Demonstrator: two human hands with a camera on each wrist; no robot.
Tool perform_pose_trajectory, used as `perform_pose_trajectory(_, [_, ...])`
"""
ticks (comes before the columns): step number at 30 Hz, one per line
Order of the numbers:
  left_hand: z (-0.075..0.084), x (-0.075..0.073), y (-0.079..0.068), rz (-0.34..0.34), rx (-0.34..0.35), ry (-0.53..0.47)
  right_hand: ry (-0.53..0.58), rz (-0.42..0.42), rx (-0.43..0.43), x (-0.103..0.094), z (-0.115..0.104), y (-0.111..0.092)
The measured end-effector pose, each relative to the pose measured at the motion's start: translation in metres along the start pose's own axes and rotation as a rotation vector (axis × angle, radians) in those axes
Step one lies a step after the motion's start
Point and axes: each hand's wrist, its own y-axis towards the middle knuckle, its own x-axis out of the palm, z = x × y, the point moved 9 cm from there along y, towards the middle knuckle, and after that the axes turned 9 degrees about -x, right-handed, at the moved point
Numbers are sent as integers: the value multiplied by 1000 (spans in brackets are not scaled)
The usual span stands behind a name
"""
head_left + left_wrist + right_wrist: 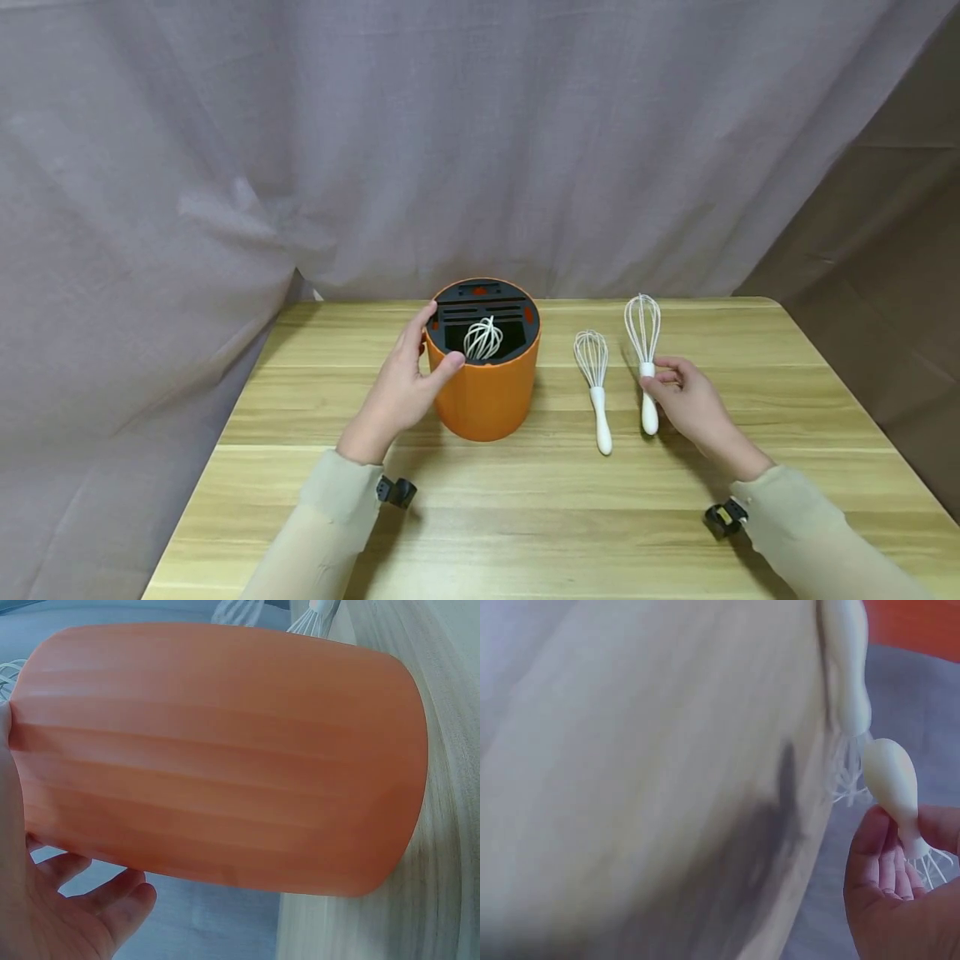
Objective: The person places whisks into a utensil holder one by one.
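Observation:
My left hand (403,387) rests against the left side of an orange utensil holder (486,404), its fingers spread along the side and its thumb at the front rim. Inside the holder's wide front slot stands a whisk, its white wire head (483,339) showing above the black slotted top and its handle hidden. With thumb and fingers, my right hand (686,400) pinches a second white whisk (648,408) near where handle meets wires; the wires point away from me. Left of it, a third white whisk (599,408) lies on the table.
The holder and whisks are on a light wood-grain table (525,517). A grey curtain (480,150) hangs behind the table's back edge and along the left, with a brown cloth (892,250) at the right.

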Motion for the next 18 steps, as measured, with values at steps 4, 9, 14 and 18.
perform_pose_trajectory(4, [-1, 1, 0, -1, 3, -5, 95, 17, -38, 2, -15, 2])
perform_pose_trajectory(9, [0, 1, 0, -1, 2, -10, 175, 39, -40, 0, -32, 4])
perform_pose_trajectory(14, [0, 2, 0, -6, 2, -16, 223, 64, -21, -2, -48, 6])
perform_pose_trajectory(18, [-1, 1, -1, -7, -4, -20, 264, 86, -40, -4, -66, 11])
